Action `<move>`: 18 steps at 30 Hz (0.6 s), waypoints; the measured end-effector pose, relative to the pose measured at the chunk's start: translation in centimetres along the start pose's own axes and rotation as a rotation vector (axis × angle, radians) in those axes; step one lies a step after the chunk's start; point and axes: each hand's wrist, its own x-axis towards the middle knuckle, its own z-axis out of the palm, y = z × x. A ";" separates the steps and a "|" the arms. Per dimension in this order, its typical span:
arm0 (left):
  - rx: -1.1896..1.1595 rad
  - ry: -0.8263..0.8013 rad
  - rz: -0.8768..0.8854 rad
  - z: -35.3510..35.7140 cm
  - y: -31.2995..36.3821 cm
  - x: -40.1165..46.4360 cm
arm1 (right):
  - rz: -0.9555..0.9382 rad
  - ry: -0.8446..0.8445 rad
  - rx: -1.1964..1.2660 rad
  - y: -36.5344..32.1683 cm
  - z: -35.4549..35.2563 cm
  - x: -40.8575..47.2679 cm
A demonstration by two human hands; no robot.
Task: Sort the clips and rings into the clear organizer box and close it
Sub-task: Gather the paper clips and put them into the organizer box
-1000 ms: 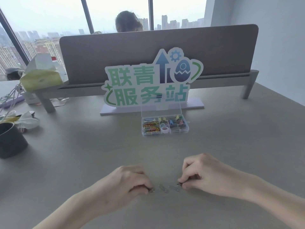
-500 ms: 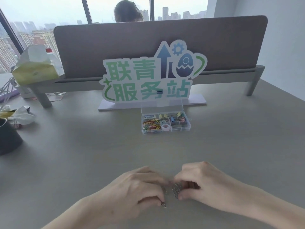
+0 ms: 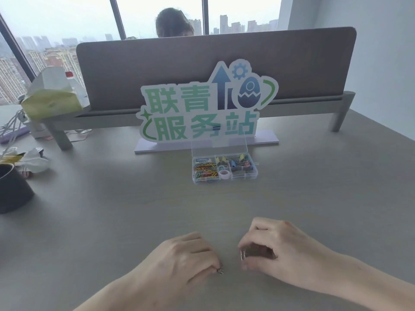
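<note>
The clear organizer box (image 3: 254,173) sits mid-table with its lid raised; its compartments hold coloured paper clips, binder clips and a pink ring. Near the front edge, my left hand (image 3: 179,263) rests knuckles up, fingertips pinching a small metal clip (image 3: 220,271) against the table. My right hand (image 3: 274,250) is curled beside it, fingers closed around a small bunch of silver clips (image 3: 243,254). A narrow gap of bare table separates the two hands.
A green-lettered sign on a white base (image 3: 206,143) stands just behind the box. A grey desk divider (image 3: 202,70) runs across the back, a person behind it. A dark cup (image 3: 13,191) and crumpled tissue (image 3: 33,162) lie at the left.
The loose silver clips that lay between my hands are gathered up. My hands came together over them, then drew slightly apart, the right one lifting with clips in it.
</note>
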 end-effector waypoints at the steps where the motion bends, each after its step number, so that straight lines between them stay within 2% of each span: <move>1: -0.007 0.003 -0.011 -0.1 0.0 0.1 | 0.013 0.008 -0.014 -0.1 0.1 -0.1; 18: -0.157 -0.123 -0.198 -0.6 0.2 1.5 | -0.005 0.027 -0.166 -0.1 -0.2 0.7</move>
